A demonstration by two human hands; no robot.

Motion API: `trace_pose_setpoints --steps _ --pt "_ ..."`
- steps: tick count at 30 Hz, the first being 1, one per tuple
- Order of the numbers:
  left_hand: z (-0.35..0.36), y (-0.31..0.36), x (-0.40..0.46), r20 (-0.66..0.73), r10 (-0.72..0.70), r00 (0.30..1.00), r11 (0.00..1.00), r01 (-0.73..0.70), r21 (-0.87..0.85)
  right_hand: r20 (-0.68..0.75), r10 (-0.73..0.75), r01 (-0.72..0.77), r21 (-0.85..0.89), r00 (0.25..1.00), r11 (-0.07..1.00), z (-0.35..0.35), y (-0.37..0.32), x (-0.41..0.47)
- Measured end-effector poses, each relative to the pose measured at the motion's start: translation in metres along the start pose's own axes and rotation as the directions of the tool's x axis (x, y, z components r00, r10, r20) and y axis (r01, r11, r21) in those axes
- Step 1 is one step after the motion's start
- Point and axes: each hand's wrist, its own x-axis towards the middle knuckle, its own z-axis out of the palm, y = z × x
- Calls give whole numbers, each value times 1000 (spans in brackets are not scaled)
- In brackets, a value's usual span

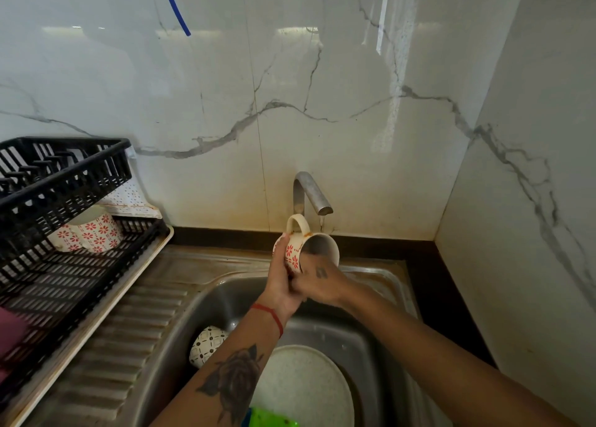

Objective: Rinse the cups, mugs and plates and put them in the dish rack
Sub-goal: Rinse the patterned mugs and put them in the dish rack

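A cream mug with red flowers [301, 244] is tipped on its side under the tap [311, 194], handle up, mouth facing right. My left hand [282, 279] grips its base and side. My right hand [317, 281] holds the rim from below. A thin stream of water falls from the spout. In the sink [380, 284] lie a speckled white plate [303, 388] and a cup with a black pattern [206, 346], partly hidden by my left forearm. A second red-flowered mug [93, 229] lies in the black dish rack [64, 259] on the left.
The rack stands on a cream tray [106, 304] over the ribbed draining board [129, 346]. A patterned white plate [129, 197] leans in the rack's upper tier. A green sponge [274, 418] shows at the bottom edge. Marble walls close in behind and on the right.
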Motion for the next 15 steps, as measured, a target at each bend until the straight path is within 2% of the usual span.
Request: trace_pose_setpoints --steps 2,3,4,6,7,8,9,10,12,14,15 --pt "-3 3 0 -34 -24 999 1000 25 19 19 -120 120 -305 993 945 4 9 -5" --pt "-4 5 -1 -33 -41 999 999 42 30 58 -199 200 -513 978 835 3 16 -8" --pt "-7 6 -3 -29 -63 998 997 64 47 121 -283 286 -685 952 670 -3 22 -10" --pt "-12 6 -5 -25 -103 994 991 105 80 283 -442 453 -823 851 344 -21 29 -15" --pt "-15 6 -6 -21 -119 993 990 120 79 314 -511 478 -849 800 227 -28 33 -18" --pt "-17 5 -7 -13 -134 991 989 135 68 284 -594 463 -870 752 170 -31 39 -21" --pt "-19 6 -8 -6 -155 988 986 155 53 208 -667 435 -880 715 192 -33 46 -24" --pt "-21 6 -8 7 -184 983 982 184 32 112 -716 416 -870 689 265 -33 53 -26" --pt "-25 7 -11 52 -255 965 966 257 -18 -124 -715 400 -757 688 517 -28 65 -29" --pt "-26 7 -13 68 -346 936 938 347 3 -285 -527 347 -497 801 796 -26 68 -30" --pt "-26 6 -13 56 -395 917 919 392 48 -259 -442 324 -392 859 861 -26 67 -29"
